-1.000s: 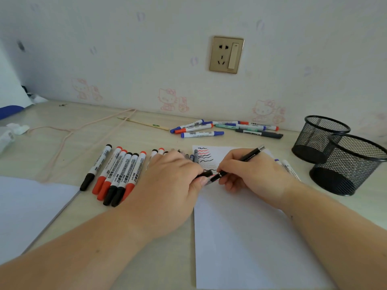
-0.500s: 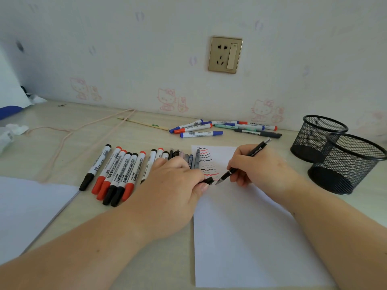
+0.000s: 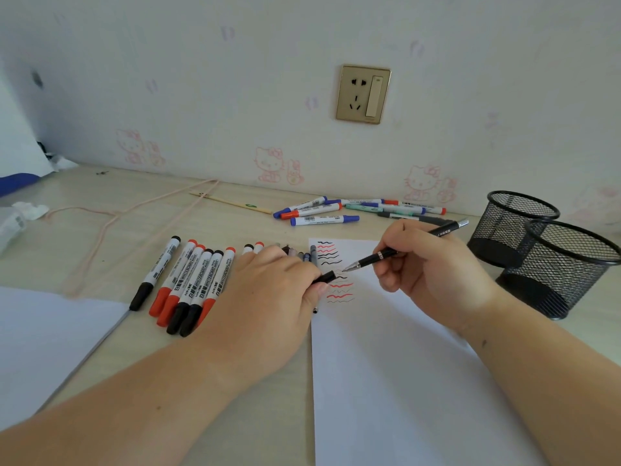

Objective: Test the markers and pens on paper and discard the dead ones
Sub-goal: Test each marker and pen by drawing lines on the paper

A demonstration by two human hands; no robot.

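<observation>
Fingers of the right hand (image 3: 433, 264) pinch a black pen (image 3: 403, 247), its tip just above the squiggles on the paper (image 3: 403, 381). The left hand (image 3: 268, 297) grips the pen's cap (image 3: 324, 277) at the sheet's edge. Recapping askew could jab a fingertip or smear ink.

Your right hand (image 3: 433, 267) held a black pen (image 3: 403, 248) with its tip at the paper (image 3: 386, 381), beside red and black squiggles (image 3: 331, 264). Your left hand (image 3: 268, 297) pinched a black cap (image 3: 324, 277). A row of whiteboard markers (image 3: 188, 280) lay to its left, and two mesh cups (image 3: 551, 257) stood at the right.
</observation>
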